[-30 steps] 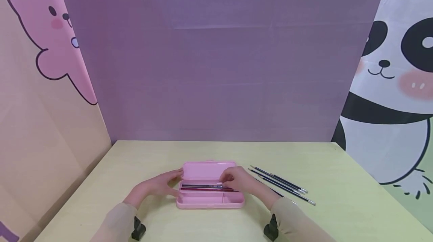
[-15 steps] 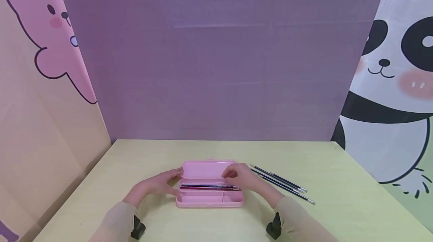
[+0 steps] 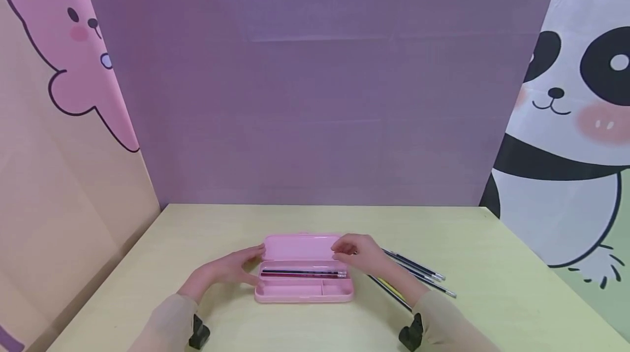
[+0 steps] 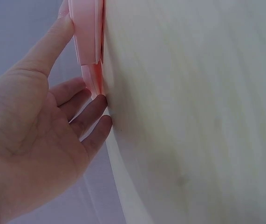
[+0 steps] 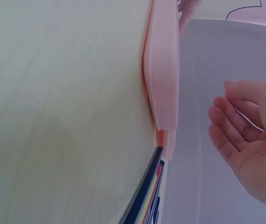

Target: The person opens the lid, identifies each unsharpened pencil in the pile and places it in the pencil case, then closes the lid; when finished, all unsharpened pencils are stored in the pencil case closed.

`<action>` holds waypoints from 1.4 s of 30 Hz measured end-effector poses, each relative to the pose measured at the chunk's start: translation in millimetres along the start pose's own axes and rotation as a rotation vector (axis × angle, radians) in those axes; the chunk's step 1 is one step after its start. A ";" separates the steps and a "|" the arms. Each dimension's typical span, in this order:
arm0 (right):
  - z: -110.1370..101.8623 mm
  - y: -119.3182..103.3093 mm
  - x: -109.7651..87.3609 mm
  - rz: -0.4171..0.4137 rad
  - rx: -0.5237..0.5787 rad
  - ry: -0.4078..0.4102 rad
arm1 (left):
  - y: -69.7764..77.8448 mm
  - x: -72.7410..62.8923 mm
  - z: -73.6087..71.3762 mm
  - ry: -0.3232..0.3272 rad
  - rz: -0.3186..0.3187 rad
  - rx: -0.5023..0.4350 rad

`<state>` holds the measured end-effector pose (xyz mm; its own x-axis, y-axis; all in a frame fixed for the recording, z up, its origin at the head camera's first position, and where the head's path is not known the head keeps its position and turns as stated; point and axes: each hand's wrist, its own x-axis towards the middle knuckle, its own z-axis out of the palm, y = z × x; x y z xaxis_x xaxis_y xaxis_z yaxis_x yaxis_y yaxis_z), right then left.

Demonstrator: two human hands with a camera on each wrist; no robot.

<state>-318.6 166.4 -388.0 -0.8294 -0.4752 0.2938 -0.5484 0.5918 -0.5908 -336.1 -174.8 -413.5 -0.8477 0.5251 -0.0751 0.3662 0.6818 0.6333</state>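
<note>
A pink pencil case [image 3: 304, 291] lies unfolded on the table, its lid [image 3: 300, 247] laid back behind the tray. In the tray's rear compartment are dark striped pencils [image 3: 302, 273] and a dark red one, lying lengthwise. My left hand [image 3: 231, 268] rests against the case's left side, thumb at the tray's rim and the other fingers by the lid. My right hand [image 3: 361, 252] hovers over the case's right end with loosely bent fingers; the right wrist view shows nothing in that hand [image 5: 249, 135], which is raised apart from the case [image 5: 163, 65].
Several dark pencils [image 3: 418, 271] lie slanted on the table to the right of the case. Beneath my right forearm show a yellow pencil [image 3: 392, 289] and another dark one [image 3: 389, 293]. A purple cloth [image 3: 315, 95] stands behind the table [image 3: 216, 226].
My right hand has risen off the pencils in the case and moved right and back, uncovering their ends. My left hand has stayed at the case.
</note>
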 end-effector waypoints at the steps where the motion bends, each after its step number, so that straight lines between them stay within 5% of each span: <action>1: -1.7 0.7 -1.6 -0.004 -0.002 0.008 | 0.2 0.0 0.0 0.000 -0.002 -0.003; 26: -47.7 26.3 -42.7 0.129 -0.066 0.115 | 1.6 -0.7 1.7 0.003 -0.012 0.009; 42: -60.2 42.7 -68.9 0.125 -0.085 0.082 | 1.0 1.4 2.4 0.011 -0.006 0.024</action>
<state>-291.3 263.6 -388.3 -0.8956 -0.3421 0.2844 -0.4448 0.6977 -0.5616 -335.9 -172.2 -414.7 -0.8538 0.5158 -0.0704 0.3702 0.6967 0.6144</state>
